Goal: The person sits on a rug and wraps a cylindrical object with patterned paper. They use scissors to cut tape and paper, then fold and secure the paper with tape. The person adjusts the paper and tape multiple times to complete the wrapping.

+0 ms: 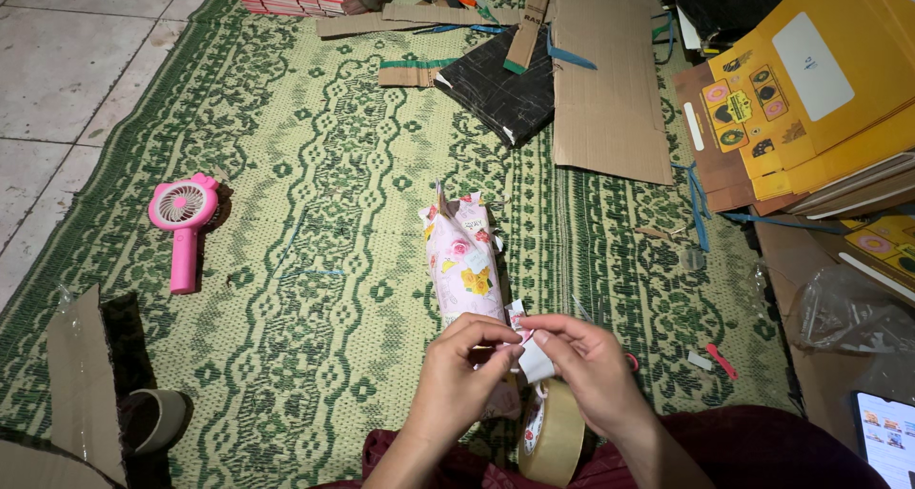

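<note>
A long parcel wrapped in pink floral paper (464, 260) lies on the green woven mat (315, 213), its far end twisted shut and its near end under my hands. My left hand (462, 375) and my right hand (586, 365) meet over that near end, fingers pinching the folded wrapping paper and a small white flap. A roll of clear tape (553, 434) stands on edge just below my right hand, against my lap.
A pink hand-held fan (183, 224) lies at the left. Cardboard sheets (605, 79) and a dark panel (503, 89) lie at the top. Yellow flat boxes (820, 89) are stacked at the right. A phone (888, 437) and a clear plastic bag (848, 313) sit at the lower right.
</note>
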